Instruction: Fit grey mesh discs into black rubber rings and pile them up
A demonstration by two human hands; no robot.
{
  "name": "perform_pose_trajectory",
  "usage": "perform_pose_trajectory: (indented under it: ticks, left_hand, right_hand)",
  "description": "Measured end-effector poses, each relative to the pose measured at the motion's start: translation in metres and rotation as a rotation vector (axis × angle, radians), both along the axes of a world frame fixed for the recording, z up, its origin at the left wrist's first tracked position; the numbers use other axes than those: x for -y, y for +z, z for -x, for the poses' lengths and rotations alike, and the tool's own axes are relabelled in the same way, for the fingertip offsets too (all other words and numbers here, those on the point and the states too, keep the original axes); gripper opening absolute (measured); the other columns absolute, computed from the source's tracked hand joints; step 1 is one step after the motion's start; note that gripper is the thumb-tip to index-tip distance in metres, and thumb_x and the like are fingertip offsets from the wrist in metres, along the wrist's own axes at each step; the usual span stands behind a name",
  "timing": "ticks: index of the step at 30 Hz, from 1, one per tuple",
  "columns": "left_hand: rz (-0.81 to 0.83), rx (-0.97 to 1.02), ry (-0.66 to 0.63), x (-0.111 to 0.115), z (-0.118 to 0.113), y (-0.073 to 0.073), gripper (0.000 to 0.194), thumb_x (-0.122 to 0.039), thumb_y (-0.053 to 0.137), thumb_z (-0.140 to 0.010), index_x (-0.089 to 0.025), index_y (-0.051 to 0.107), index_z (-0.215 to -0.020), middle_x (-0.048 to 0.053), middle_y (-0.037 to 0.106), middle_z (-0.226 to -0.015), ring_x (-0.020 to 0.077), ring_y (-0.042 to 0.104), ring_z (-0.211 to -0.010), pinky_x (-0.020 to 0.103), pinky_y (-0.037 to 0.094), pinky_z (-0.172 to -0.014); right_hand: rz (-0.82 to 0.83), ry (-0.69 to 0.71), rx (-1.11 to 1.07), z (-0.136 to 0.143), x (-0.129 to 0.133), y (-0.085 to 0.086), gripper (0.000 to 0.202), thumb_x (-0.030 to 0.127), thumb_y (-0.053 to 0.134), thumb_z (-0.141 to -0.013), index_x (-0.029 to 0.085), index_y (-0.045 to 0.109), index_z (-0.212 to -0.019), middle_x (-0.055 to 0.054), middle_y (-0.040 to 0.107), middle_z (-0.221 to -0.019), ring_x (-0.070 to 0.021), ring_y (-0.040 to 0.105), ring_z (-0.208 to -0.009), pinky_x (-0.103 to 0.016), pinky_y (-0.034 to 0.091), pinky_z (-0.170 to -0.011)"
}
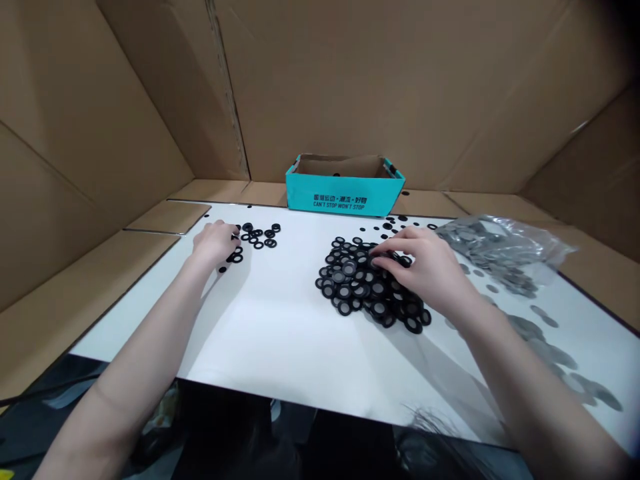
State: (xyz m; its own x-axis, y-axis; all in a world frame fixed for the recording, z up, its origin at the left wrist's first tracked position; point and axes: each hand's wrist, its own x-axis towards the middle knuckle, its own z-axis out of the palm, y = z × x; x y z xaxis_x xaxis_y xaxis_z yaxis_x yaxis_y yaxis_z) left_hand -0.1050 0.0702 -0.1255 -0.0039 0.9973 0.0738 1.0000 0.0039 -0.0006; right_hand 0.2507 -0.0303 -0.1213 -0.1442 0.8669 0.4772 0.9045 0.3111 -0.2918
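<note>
A heap of black rings with grey mesh-like centres [345, 291] lies on the white table. My right hand [423, 263] is over the heap's right side, thumb and forefinger pinched on one black-rimmed disc [374, 261]. At the left, my left hand [215, 244] rests low over the table beside a loose group of open black rings [258, 235]. Its fingers are curled in around a black ring at the fingertips, partly hidden by the hand. More rings [237, 255] lie just below those fingers.
A turquoise box [345, 195] stands at the back. A clear plastic bag of grey discs [500, 247] lies at the right, with loose grey discs [543, 343] in front of it. Small black discs [395, 225] are scattered behind the heap. Cardboard walls [380, 87] enclose the table.
</note>
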Motion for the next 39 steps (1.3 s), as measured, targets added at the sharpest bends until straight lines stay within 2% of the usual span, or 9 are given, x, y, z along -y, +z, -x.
perform_pose_trajectory:
  ticks: [3, 7, 10, 14, 19, 23, 32, 35, 39]
  left_hand:
    - [-0.014, 0.005, 0.001, -0.002, 0.001, -0.002, 0.033, -0.032, 0.056, -0.082, -0.024, 0.074, -0.109, 0.012, 0.069, -0.118, 0.0331, 0.062, -0.109, 0.035, 0.052, -0.076]
    - [-0.038, 0.03, -0.008, -0.002, 0.003, -0.001, 0.032, -0.031, 0.061, -0.08, -0.024, 0.075, -0.108, 0.011, 0.07, -0.119, 0.0321, 0.064, -0.108, 0.035, 0.051, -0.078]
    - [-0.054, 0.054, -0.003, -0.002, 0.003, 0.0, 0.034, -0.032, 0.062, -0.08, -0.023, 0.075, -0.109, 0.011, 0.069, -0.122, 0.0323, 0.064, -0.109, 0.035, 0.051, -0.08]
    - [-0.076, 0.08, 0.048, -0.004, 0.0, 0.001, 0.032, -0.029, 0.058, -0.082, -0.02, 0.077, -0.107, 0.012, 0.072, -0.114, 0.0334, 0.066, -0.103, 0.036, 0.052, -0.079]
    - [-0.132, 0.103, 0.055, -0.005, -0.003, 0.003, 0.03, -0.029, 0.057, -0.083, -0.019, 0.079, -0.1, 0.014, 0.068, -0.119, 0.0367, 0.064, -0.109, 0.038, 0.051, -0.082]
    - [-0.192, 0.139, 0.041, -0.003, -0.004, 0.005, 0.03, -0.029, 0.055, -0.085, -0.019, 0.078, -0.102, 0.014, 0.067, -0.117, 0.0357, 0.063, -0.109, 0.04, 0.05, -0.087]
    - [-0.27, 0.235, -0.003, -0.003, -0.003, 0.006, 0.026, -0.028, 0.056, -0.083, -0.02, 0.077, -0.096, 0.012, 0.068, -0.109, 0.0303, 0.065, -0.095, 0.039, 0.049, -0.084]
    - [-0.309, 0.274, -0.018, -0.003, -0.003, 0.006, 0.023, -0.027, 0.056, -0.082, -0.02, 0.076, -0.093, 0.011, 0.068, -0.106, 0.0296, 0.064, -0.094, 0.038, 0.048, -0.084]
    - [-0.357, 0.355, -0.051, 0.001, -0.007, 0.01, 0.024, -0.027, 0.057, -0.082, -0.02, 0.076, -0.094, 0.01, 0.068, -0.105, 0.0263, 0.064, -0.086, 0.038, 0.048, -0.084]
  right_hand:
    - [-0.041, 0.039, 0.034, -0.004, 0.004, -0.003, 0.015, 0.029, 0.065, -0.086, 0.025, 0.08, -0.089, -0.009, 0.068, -0.091, -0.0285, 0.059, -0.091, -0.045, 0.047, -0.077]
    - [-0.095, 0.076, -0.059, -0.02, 0.016, -0.001, 0.029, 0.036, 0.055, -0.094, 0.024, 0.076, -0.11, -0.01, 0.069, -0.098, -0.0273, 0.06, -0.096, -0.045, 0.048, -0.082]
    - [-0.059, -0.031, -0.101, -0.035, 0.028, 0.003, 0.031, 0.043, 0.053, -0.094, 0.026, 0.074, -0.109, -0.01, 0.071, -0.103, -0.0271, 0.062, -0.1, -0.039, 0.05, -0.076]
    - [0.03, -0.136, -0.046, -0.056, 0.043, 0.001, 0.035, 0.048, 0.049, -0.093, 0.027, 0.075, -0.101, -0.009, 0.073, -0.106, -0.0275, 0.062, -0.103, -0.036, 0.049, -0.071]
    - [0.107, -0.357, 0.075, -0.096, 0.059, -0.019, 0.041, 0.053, 0.049, -0.082, 0.023, 0.076, -0.091, -0.012, 0.074, -0.099, -0.0362, 0.062, -0.099, -0.048, 0.046, -0.077]
    - [0.176, -0.512, 0.167, -0.12, 0.07, -0.034, 0.042, 0.052, 0.051, -0.079, 0.022, 0.076, -0.094, -0.015, 0.074, -0.105, -0.0411, 0.06, -0.102, -0.047, 0.041, -0.07]
    - [0.229, -0.602, 0.162, -0.11, 0.075, -0.047, 0.026, 0.038, 0.056, -0.084, 0.022, 0.077, -0.088, -0.013, 0.077, -0.096, -0.0356, 0.058, -0.096, -0.04, 0.032, -0.068]
    - [0.212, -0.621, 0.097, -0.11, 0.071, -0.047, 0.021, 0.036, 0.059, -0.08, 0.024, 0.075, -0.081, -0.01, 0.078, -0.091, -0.0339, 0.059, -0.092, -0.04, 0.034, -0.069]
    - [0.197, -0.645, -0.023, -0.116, 0.065, -0.039, 0.021, 0.043, 0.06, -0.073, 0.025, 0.071, -0.072, -0.007, 0.075, -0.077, -0.0286, 0.063, -0.079, -0.036, 0.039, -0.066]
